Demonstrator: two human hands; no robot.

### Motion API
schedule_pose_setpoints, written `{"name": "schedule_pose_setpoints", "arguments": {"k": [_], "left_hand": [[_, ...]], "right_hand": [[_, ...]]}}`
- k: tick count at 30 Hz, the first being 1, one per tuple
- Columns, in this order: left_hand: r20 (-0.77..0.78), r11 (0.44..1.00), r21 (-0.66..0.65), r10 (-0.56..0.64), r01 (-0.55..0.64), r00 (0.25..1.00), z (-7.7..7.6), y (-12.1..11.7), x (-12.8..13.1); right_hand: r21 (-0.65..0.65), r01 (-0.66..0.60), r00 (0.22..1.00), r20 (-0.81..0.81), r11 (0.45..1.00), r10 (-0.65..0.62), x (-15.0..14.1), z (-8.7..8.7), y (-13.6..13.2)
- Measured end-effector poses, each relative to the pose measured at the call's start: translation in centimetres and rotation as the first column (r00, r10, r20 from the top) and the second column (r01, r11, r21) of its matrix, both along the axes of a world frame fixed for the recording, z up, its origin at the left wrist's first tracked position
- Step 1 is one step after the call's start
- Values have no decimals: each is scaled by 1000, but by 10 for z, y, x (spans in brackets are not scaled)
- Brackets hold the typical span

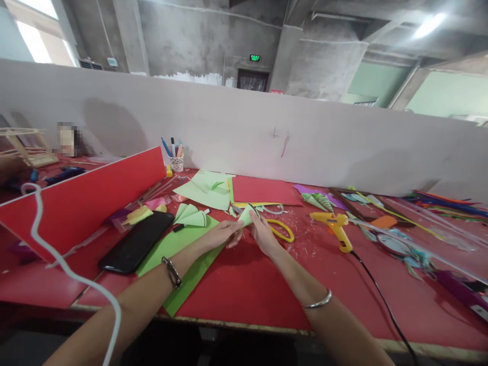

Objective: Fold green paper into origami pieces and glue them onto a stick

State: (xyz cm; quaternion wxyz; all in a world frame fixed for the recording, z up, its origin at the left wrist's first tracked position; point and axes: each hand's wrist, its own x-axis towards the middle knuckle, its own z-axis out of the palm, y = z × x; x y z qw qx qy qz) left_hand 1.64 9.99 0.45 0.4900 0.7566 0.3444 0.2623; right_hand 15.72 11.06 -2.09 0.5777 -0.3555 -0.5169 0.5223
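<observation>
My left hand (223,234) and my right hand (263,235) meet over the red table (244,284), both pinching a small light-green paper piece (246,215). The paper looks rolled or folded into a cone shape. A finished green paper cone (190,216) lies just left of my hands on a bright green sheet (179,254). Yellow-handled scissors (280,229) rest right beside my right hand.
A black phone (137,241) lies left of the green sheet. A yellow glue gun (333,226) with a black cord sits to the right. Red and green paper sheets (263,190), a pen cup (176,161) and craft scraps crowd the back; a red divider (80,201) stands left.
</observation>
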Motion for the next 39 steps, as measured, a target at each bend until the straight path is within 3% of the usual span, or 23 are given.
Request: {"name": "schedule_pose_setpoints", "arguments": {"k": [3, 8, 11, 15, 19, 21, 25, 26, 28, 30, 33, 36, 39], "left_hand": [[-50, 996, 63, 71, -68, 996, -1, 3, -1], [-180, 937, 249, 292, -244, 939, 9, 13, -13], [-300, 876, 375, 425, -304, 854, 25, 17, -32], [-515, 836, 483, 512, -261, 688, 39, 18, -65], [-639, 782, 579, 612, -231, 467, 40, 13, -97], [-676, 772, 599, 629, -211, 383, 39, 7, -109], [-720, 773, 614, 631, -157, 288, 41, -7, -119], [-716, 764, 629, 641, -143, 276, 42, -10, -119], [-697, 742, 662, 661, -107, 279, 44, -16, -116], [-690, 742, 669, 645, -52, 329, 43, -20, -112], [-701, 749, 648, 515, 141, 493, 33, -23, -108], [-694, 668, 668, 400, 328, 599, 14, -21, -108], [-655, 664, 702, 459, 258, 601, -4, -15, -110]], "right_hand": [[-4, -119, 991, -59, 993, 118, -2, -1, 0], [34, -117, 993, 37, 993, 116, -1, -5, 1], [55, -129, 979, 164, 990, 118, -2, -5, 1], [112, -129, 914, 399, 985, 74, -6, -3, -2], [210, -120, 786, 617, 970, -37, -14, -1, -9], [267, -135, 676, 729, 954, -108, -21, 0, -14], [289, -126, 402, 890, 949, -218, -39, 3, -20], [263, -109, 372, 905, 959, -206, -43, 4, -20], [205, -87, 374, 914, 975, -159, -49, 4, -15], [170, -81, 405, 906, 982, -123, -51, 3, -9], [177, -59, 433, 891, 982, -134, -42, 6, -4], [204, -28, 452, 876, 978, -170, -22, 15, -7], [230, 4, 467, 860, 973, -205, 5, 27, -20]]}}
